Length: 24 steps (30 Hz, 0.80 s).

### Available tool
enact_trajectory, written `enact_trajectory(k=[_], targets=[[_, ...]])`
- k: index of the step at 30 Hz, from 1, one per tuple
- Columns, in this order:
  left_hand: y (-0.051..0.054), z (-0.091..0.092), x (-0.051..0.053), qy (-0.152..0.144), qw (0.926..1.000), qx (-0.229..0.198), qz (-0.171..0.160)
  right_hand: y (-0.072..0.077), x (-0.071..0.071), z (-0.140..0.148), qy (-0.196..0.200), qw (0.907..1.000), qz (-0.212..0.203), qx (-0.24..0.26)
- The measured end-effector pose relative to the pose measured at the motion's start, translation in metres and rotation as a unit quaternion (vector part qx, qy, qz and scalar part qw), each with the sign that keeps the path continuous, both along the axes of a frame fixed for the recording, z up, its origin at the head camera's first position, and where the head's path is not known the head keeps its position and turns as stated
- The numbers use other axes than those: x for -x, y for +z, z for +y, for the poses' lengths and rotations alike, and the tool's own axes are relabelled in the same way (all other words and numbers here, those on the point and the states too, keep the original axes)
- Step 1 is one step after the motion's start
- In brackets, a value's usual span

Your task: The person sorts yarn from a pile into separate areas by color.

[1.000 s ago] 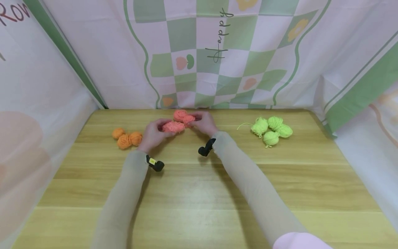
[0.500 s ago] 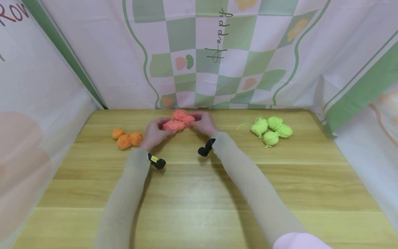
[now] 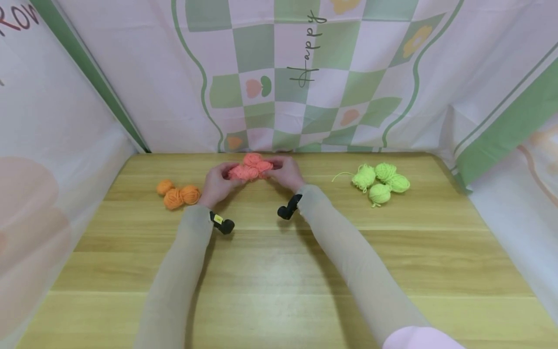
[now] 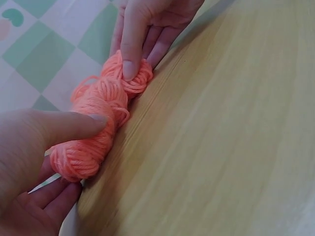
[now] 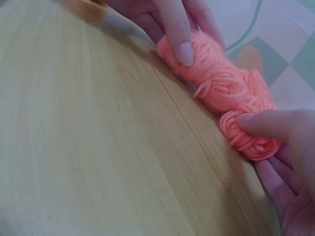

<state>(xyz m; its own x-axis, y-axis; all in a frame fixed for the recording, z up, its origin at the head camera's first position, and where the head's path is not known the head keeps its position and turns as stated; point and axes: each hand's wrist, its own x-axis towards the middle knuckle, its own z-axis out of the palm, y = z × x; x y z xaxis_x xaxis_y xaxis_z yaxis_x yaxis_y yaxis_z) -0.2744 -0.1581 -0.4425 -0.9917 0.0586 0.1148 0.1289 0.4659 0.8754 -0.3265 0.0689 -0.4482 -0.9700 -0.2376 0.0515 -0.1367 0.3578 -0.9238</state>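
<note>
Coral-pink balls of yarn lie bunched together near the table's back edge in the head view. My left hand [image 3: 217, 185] grips the elongated left yarn ball [image 4: 81, 155], its thumb on top and fingers beneath. On the other side, my right hand [image 3: 285, 173] pinches a rounder yarn ball [image 5: 248, 145] between thumb and fingers. The two held balls touch each other end to end. Behind them sits another coral yarn ball [image 3: 252, 159], partly hidden by the front ones.
Several orange yarn balls [image 3: 174, 198] stand clustered left of my left hand. A group of light green yarn balls [image 3: 379, 193] with a loose strand lies at the right. A patterned curtain [image 3: 257, 53] hangs behind the wooden table [image 3: 279, 271].
My left hand has moved slightly right and away from me with its coral yarn ball, which is now pressed close to the others. My right hand has stayed nearly still.
</note>
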Motion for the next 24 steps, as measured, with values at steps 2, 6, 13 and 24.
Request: enact_trajectory(k=[2, 6, 13, 24], targets=[[0.000, 0.000, 0.000, 0.003, 1.0000, -0.002, -0.002, 0.000, 0.000, 0.000, 0.000, 1.0000, 0.000, 0.001], [-0.001, 0.000, 0.001, 0.007, 1.0000, -0.001, 0.000, 0.001, 0.000, -0.001, 0.002, 1.0000, 0.001, -0.001], [-0.003, -0.001, 0.001, 0.009, 0.9997, -0.023, 0.002, 0.003, -0.004, -0.002, 0.014, 0.9999, 0.001, 0.003], [0.000, -0.005, -0.010, 0.014, 0.9988, -0.045, -0.014, 0.007, -0.016, 0.013, 0.037, 0.9993, 0.009, 0.007]])
